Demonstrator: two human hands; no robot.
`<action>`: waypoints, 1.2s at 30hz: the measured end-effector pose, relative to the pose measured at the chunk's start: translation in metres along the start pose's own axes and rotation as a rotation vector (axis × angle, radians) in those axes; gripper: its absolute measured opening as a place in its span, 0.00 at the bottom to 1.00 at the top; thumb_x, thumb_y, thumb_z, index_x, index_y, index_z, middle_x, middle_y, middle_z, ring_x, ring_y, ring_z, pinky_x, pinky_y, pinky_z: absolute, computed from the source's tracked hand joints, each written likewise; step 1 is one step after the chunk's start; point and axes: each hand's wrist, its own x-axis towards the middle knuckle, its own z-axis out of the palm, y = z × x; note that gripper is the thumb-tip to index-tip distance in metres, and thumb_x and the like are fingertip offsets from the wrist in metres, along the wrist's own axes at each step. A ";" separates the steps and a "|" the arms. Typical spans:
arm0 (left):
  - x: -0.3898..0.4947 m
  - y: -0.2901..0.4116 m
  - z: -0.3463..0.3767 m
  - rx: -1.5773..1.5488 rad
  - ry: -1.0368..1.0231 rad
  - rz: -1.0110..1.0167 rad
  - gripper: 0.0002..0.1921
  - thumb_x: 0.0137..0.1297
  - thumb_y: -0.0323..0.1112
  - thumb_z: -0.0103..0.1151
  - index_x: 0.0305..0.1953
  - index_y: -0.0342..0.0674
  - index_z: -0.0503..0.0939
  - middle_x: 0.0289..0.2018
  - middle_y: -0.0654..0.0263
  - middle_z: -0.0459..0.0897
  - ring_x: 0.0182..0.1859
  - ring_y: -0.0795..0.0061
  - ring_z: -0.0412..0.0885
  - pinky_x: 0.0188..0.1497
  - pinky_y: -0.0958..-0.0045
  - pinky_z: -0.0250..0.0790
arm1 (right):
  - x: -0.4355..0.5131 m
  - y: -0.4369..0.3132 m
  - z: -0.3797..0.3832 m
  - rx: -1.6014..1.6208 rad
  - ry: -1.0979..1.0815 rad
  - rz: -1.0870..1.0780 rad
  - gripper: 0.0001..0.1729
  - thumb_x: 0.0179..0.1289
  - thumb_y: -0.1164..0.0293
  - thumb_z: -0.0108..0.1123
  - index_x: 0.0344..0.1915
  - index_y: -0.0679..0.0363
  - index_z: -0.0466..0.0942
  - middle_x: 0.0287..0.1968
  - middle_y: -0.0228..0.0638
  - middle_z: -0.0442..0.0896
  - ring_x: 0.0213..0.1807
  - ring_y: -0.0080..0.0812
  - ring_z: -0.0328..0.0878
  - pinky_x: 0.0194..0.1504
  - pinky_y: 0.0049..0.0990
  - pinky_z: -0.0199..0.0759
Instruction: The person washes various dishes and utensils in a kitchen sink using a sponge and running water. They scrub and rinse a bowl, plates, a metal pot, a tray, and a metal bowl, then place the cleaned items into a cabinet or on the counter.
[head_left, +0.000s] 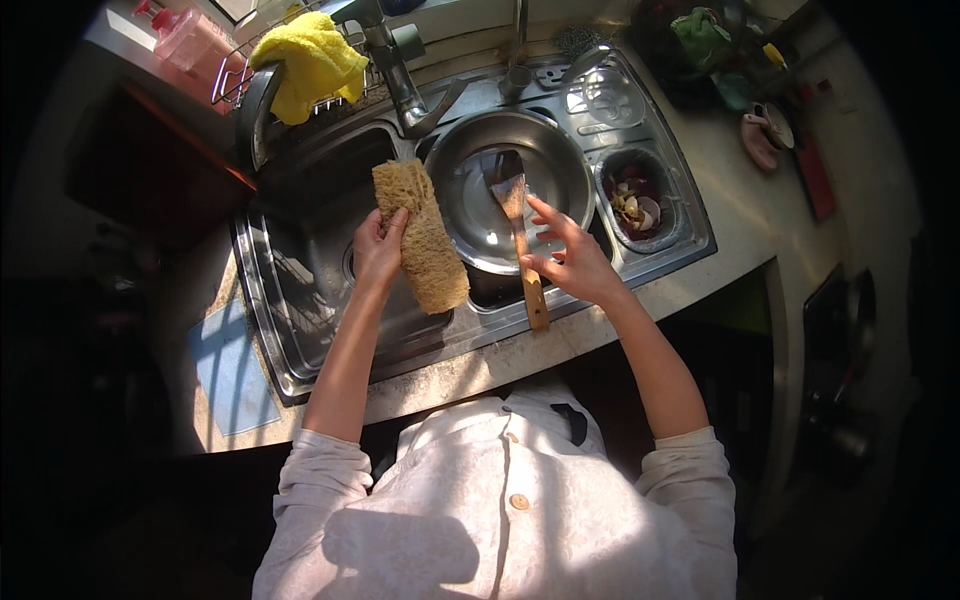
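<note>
My left hand grips a tan loofah sponge by its left edge, above the left sink basin. To the right of the loofah, a wooden spatula leans over the near rim of a round metal bowl, its dark blade inside and its handle end at the sink's front edge. The bowl sits over the right basin and appears to hold some water. My right hand is spread beside the spatula's handle, fingers apart; whether a fingertip touches the wood, I cannot tell.
Behind the basins stands a metal faucet. A yellow cloth hangs on a wire rack at the back left. Food scraps fill part of a small lined basin at right. A blue cloth lies on the left counter, near a pink soap bottle.
</note>
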 end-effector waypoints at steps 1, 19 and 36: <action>0.005 -0.004 0.022 -0.114 -0.098 0.036 0.12 0.74 0.38 0.51 0.47 0.36 0.77 0.38 0.68 0.83 0.38 0.83 0.77 0.40 0.78 0.70 | 0.006 -0.004 0.020 0.122 0.008 -0.005 0.48 0.55 0.57 0.72 0.72 0.50 0.57 0.60 0.43 0.73 0.54 0.34 0.77 0.51 0.34 0.75; -0.012 -0.024 0.150 0.068 -0.121 -0.388 0.10 0.61 0.30 0.57 0.42 0.32 0.76 0.25 0.68 0.76 0.21 0.81 0.75 0.22 0.77 0.71 | -0.004 0.074 -0.045 0.703 0.224 0.664 0.30 0.52 0.76 0.68 0.55 0.66 0.67 0.48 0.39 0.79 0.49 0.32 0.79 0.52 0.32 0.73; -0.094 0.042 -0.004 -0.151 -0.145 -0.310 0.13 0.66 0.27 0.54 0.51 0.33 0.72 0.24 0.73 0.71 0.16 0.87 0.69 0.18 0.85 0.61 | 0.020 0.036 -0.039 0.590 0.508 0.266 0.23 0.53 0.81 0.56 0.52 0.66 0.72 0.44 0.35 0.79 0.43 0.28 0.77 0.46 0.29 0.72</action>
